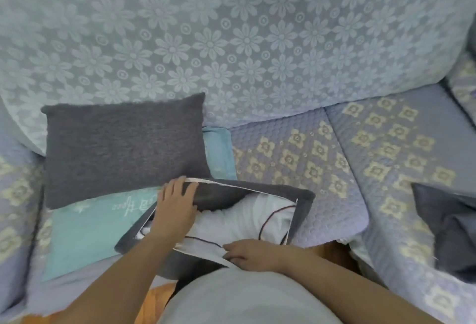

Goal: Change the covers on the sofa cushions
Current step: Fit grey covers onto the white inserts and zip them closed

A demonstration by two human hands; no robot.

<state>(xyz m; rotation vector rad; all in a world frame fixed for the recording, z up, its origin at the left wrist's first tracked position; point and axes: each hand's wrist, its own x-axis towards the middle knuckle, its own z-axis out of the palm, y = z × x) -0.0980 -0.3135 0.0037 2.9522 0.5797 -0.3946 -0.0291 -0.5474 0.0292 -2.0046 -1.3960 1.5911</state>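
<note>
Sofa (296, 158): big and blue, with a flower cloth over its back and yellow flower shapes on the seats.
Teal cloth (82, 231): flat on the left seat, with white writing on it.
Grey cushion (123, 148): done, leaning on the sofa back, far left, on the teal cloth.
Grey cover (304, 200): near me, its mouth wide open.
White cushion (257, 218): partly inside the grey cover.
Other grey cover (448, 225): crumpled on the right seat.
My left hand (177, 202): fingers curled over the far edge of the open cover, holding it.
My right hand (247, 254): pinching the near edge of the cover.
</note>
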